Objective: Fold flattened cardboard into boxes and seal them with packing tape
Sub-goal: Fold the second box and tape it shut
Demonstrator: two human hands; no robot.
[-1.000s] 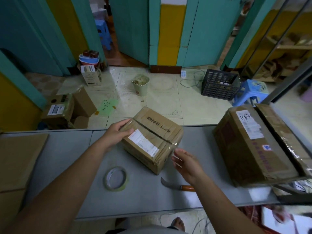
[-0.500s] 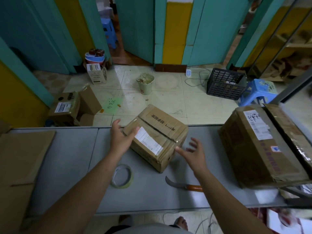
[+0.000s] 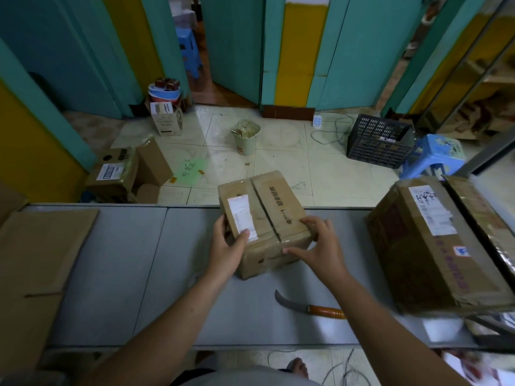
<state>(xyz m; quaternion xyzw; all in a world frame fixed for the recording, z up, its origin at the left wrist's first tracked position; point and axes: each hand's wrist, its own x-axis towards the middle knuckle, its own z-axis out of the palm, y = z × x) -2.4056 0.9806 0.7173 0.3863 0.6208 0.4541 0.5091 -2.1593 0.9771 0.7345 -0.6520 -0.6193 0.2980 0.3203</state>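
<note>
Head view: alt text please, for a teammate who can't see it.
The left hand and right hand hold a small cardboard box on a grey table. A knife lies nearer the person, a larger box stands at right, and flattened cardboard lies at left.

A small packing room is shown: taped cartons (image 3: 434,240), flattened cardboard (image 3: 41,263) on a grey table (image 3: 117,274), a crate (image 3: 379,143) on tiled floor.

— What's worn?
— A plain grey cloth garment (image 3: 250,379) over the torso. Both forearms are bare down to the left hand (image 3: 225,252) and right hand (image 3: 320,246).
— Feet?
— One foot (image 3: 298,367), toes bare, rest hidden.
</note>
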